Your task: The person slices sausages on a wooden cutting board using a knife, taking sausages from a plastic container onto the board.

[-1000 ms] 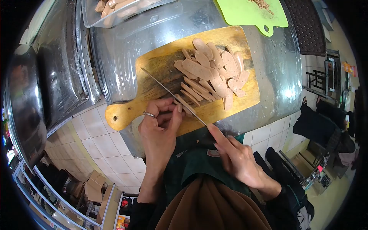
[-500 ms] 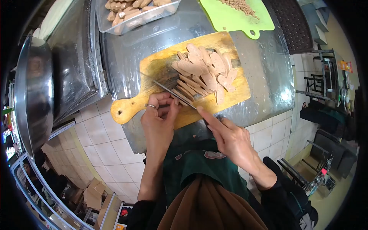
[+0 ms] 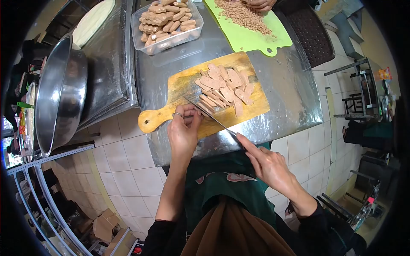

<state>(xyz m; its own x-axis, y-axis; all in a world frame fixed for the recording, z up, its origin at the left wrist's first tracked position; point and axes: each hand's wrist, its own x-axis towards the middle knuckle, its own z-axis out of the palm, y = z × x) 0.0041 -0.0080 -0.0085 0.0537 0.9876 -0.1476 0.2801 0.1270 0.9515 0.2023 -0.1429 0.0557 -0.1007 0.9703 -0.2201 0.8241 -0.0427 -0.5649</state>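
A wooden cutting board [image 3: 179,87] with a handle at its left carries a pile of thin pinkish-brown slices [image 3: 228,85]. My right hand [image 3: 269,164] is closed round the handle end of a knife [image 3: 217,121], index finger stretched along it. The thin blade slants up and left over the board. My left hand [image 3: 184,128], with a ring on one finger, is at the board's front left, fingertips pinched round a sausage piece beside the blade. That piece is mostly hidden by the fingers and blade.
A clear plastic box [image 3: 171,42] of sausages stands at the back left. Behind right lies a green cutting board [image 3: 232,36] with small diced bits, a co-worker's hand [image 3: 259,4] over it. A large metal bowl [image 3: 64,96] is at the left, a brown woven surface [image 3: 305,34] at the right.
The view has shifted, showing more of the box and green board, and the co-worker's hand has come into view. My right hand and the knife have drawn back towards me.
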